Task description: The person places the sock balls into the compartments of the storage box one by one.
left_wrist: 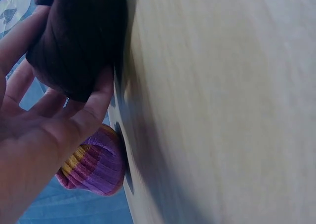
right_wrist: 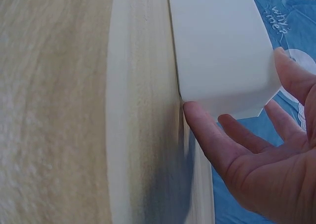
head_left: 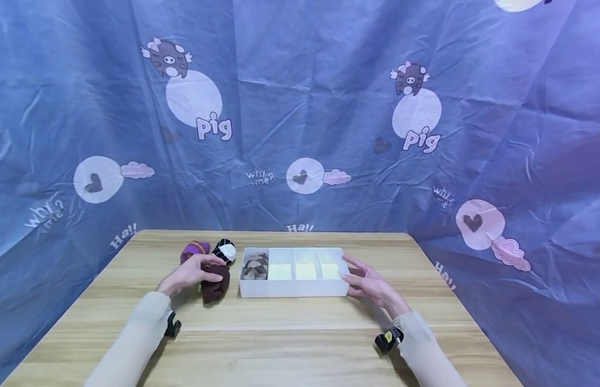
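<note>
My left hand (head_left: 190,273) holds a dark brown rolled-up sock (head_left: 215,284) on the table, left of a white box. In the left wrist view, the thumb lies along one side of the brown sock (left_wrist: 74,41) and fingers reach round the other. Just behind it are a purple striped rolled sock (head_left: 195,249) and a black-and-white one (head_left: 225,251). The white divided box (head_left: 295,289) has a brown-and-grey patterned sock (head_left: 255,266) in its leftmost compartment. My right hand (head_left: 374,283) rests spread fingertips against the box's right end, with the palm away from it.
The wooden table (head_left: 280,349) runs back to a blue printed curtain (head_left: 304,107), which also hangs along both sides. Dividers split the box, and pale bottoms show in the compartments right of the patterned sock.
</note>
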A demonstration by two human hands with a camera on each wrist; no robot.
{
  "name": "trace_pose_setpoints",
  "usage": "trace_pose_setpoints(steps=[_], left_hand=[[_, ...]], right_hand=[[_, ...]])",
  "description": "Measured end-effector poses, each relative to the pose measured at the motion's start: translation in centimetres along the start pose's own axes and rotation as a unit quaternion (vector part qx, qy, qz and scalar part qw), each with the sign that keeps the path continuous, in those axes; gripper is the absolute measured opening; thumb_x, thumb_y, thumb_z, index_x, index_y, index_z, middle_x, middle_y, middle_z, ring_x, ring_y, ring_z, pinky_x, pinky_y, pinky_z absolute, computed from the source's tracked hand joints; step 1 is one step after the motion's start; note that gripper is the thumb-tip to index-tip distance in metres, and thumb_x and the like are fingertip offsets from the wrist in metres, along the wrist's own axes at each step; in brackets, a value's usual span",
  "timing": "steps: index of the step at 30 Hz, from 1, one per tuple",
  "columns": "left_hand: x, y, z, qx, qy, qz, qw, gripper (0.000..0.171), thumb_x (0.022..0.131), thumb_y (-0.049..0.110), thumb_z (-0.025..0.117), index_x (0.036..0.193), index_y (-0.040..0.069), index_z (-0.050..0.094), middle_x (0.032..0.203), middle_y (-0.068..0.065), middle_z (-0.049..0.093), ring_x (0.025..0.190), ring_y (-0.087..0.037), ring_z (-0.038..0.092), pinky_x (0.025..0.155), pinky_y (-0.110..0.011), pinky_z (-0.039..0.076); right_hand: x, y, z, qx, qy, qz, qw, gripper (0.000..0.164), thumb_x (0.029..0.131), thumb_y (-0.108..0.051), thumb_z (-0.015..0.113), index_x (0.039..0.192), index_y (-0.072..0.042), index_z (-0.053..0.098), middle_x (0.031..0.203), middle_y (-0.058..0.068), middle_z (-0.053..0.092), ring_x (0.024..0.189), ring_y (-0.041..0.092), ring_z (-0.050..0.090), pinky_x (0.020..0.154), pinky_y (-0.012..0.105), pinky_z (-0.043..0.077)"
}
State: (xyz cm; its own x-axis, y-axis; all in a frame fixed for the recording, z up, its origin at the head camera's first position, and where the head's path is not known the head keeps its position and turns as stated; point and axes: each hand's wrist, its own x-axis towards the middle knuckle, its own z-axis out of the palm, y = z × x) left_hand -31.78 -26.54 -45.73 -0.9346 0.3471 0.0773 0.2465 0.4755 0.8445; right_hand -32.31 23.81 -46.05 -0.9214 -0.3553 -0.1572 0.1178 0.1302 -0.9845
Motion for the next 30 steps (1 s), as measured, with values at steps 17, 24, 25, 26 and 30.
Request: trace_pose_setpoints(steps=[17, 24, 25, 26, 30], left_hand=[[0.4, 0.7, -0.3, 0.011, 0.071, -0.01, 0.9974, 0.041, 0.079, 0.025, 0.082, 0.116, 0.011, 0.071, 0.114, -0.011, 0.07, 0.101, -0.012, 0.06, 0.085, -0.017, 0.046], [0.9, 1.3, -0.5, -0.001, 0.086, 0.014, 0.9962, 0.043, 0.08, 0.023, 0.082, 0.118, 0.008, 0.07, 0.11, -0.013, 0.072, 0.095, -0.008, 0.065, 0.082, -0.018, 0.048], [1.0, 1.3, -0.5, -0.004, 0.088, 0.015, 0.996, 0.043, 0.08, 0.023, 0.082, 0.118, 0.008, 0.07, 0.11, -0.013, 0.072, 0.095, -0.007, 0.065, 0.082, -0.017, 0.048], [1.0, 1.3, -0.5, -0.009, 0.091, 0.016, 0.9957, 0.044, 0.08, 0.022, 0.081, 0.119, 0.007, 0.069, 0.111, -0.014, 0.072, 0.094, -0.007, 0.065, 0.082, -0.017, 0.049], [1.2, 1.4, -0.4, -0.045, 0.115, 0.02, 0.9921, 0.046, 0.083, 0.02, 0.079, 0.123, 0.001, 0.066, 0.114, -0.016, 0.071, 0.095, -0.005, 0.065, 0.083, -0.017, 0.049]], right_hand=[[0.4, 0.1, -0.1, 0.001, -0.009, -0.002, 1.0, 0.076, 0.095, -0.017, 0.065, 0.157, -0.015, 0.021, 0.156, 0.031, 0.018, 0.105, 0.019, 0.063, 0.088, 0.035, 0.057], [0.5, 0.2, -0.2, 0.004, -0.007, -0.002, 1.0, 0.076, 0.095, -0.016, 0.065, 0.157, -0.016, 0.022, 0.157, 0.031, 0.018, 0.103, 0.019, 0.064, 0.086, 0.033, 0.057], [0.5, 0.2, -0.2, 0.004, -0.006, -0.001, 1.0, 0.076, 0.094, -0.016, 0.066, 0.157, -0.016, 0.022, 0.157, 0.031, 0.019, 0.103, 0.019, 0.064, 0.086, 0.034, 0.057], [0.5, 0.2, -0.2, 0.005, -0.004, 0.001, 1.0, 0.076, 0.094, -0.016, 0.066, 0.157, -0.016, 0.023, 0.157, 0.031, 0.019, 0.103, 0.019, 0.064, 0.086, 0.034, 0.057], [0.6, 0.3, -0.2, 0.003, -0.003, -0.002, 1.0, 0.075, 0.095, -0.015, 0.065, 0.157, -0.016, 0.023, 0.156, 0.031, 0.018, 0.103, 0.019, 0.064, 0.086, 0.034, 0.057]])
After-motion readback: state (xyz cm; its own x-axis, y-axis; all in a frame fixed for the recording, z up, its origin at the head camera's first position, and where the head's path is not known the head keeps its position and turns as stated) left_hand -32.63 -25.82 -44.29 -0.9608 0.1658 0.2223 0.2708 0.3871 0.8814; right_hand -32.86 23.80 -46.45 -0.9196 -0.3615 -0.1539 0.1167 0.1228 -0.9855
